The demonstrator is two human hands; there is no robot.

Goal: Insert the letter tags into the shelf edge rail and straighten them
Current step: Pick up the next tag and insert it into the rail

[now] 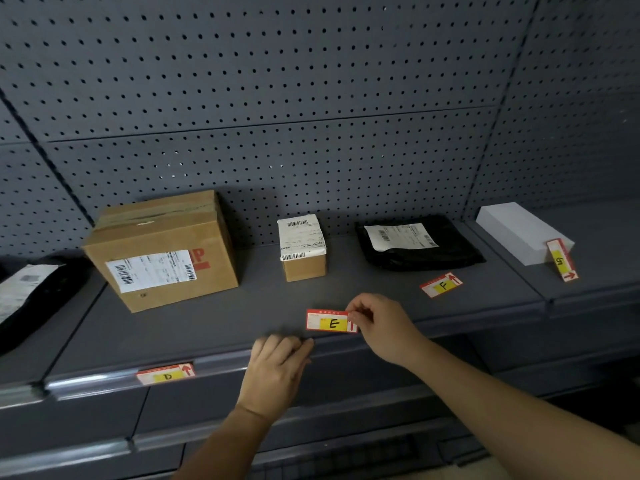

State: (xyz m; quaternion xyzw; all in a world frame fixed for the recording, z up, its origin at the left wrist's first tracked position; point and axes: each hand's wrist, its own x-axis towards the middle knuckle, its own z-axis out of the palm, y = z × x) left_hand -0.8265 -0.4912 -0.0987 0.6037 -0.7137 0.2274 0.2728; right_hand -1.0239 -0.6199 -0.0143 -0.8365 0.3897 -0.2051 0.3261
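Note:
A red-and-yellow tag marked E (329, 321) is held upright just above the shelf's front edge; my right hand (379, 325) pinches its right end. My left hand (277, 363) rests with its fingers curled on the shelf edge rail (221, 367), just left of and below the E tag. A tag marked D (166, 374) sits in the rail further left, slightly tilted. A tag marked F (441, 285) lies loose on the shelf top to the right. A tag marked G (561, 259) leans against a white box on the neighbouring shelf.
On the grey shelf (263, 306) stand a large cardboard box (159, 251), a small labelled box (303, 247) and a black mailer bag (419, 244). A white box (519, 230) sits far right, another black bag (31, 296) far left. Pegboard (277, 98) backs the shelf.

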